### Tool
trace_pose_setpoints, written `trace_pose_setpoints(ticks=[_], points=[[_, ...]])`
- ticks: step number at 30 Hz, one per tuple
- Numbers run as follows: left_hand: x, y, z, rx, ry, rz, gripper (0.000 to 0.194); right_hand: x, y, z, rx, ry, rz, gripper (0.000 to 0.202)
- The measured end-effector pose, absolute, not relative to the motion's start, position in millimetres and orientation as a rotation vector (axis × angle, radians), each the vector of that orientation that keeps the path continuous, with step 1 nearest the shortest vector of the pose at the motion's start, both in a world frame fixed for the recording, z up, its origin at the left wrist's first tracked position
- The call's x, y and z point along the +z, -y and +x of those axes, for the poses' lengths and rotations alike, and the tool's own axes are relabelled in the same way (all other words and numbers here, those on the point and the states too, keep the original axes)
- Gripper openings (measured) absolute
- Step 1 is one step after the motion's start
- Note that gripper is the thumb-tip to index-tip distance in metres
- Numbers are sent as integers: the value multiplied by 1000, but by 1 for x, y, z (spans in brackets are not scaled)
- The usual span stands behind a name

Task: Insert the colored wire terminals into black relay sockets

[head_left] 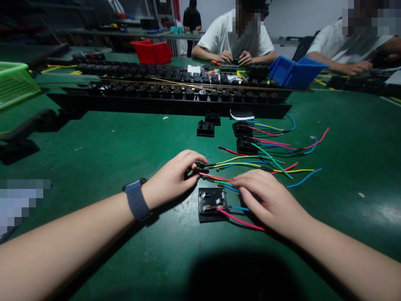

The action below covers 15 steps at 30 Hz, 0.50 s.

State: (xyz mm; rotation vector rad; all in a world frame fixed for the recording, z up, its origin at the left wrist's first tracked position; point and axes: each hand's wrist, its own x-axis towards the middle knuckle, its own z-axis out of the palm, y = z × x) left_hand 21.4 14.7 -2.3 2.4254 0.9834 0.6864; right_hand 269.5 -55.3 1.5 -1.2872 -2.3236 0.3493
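Observation:
My left hand [178, 171], with a dark watch on its wrist, has its thumb and fingers curled closed around the terminal ends of several wires. To its right, my right hand [266, 192] is closed over the same bundle, fingers together on the pink wire [216, 177]. Its fingers hide part of the bundle. Yellow-green wires [238, 164] run between and beyond the hands. Just below lies a black square socket module [212, 205], back up, with a blue wire [239, 207] and a red wire [241, 221] attached.
Beyond my hands lie two wired modules [246, 145] and two unwired modules [205, 128]. A long black rack [175, 104] of modules crosses the table. Red [152, 52] and blue bins [294, 73] and a green basket [19, 83] stand around it. Co-workers [234, 37] sit opposite.

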Motion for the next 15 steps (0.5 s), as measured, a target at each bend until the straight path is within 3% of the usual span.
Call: trace_pose_setpoints(ticks=[15], points=[[-2,-13,23,673,-1023,2362,27,0,54,272,302,2358,-1249,24]])
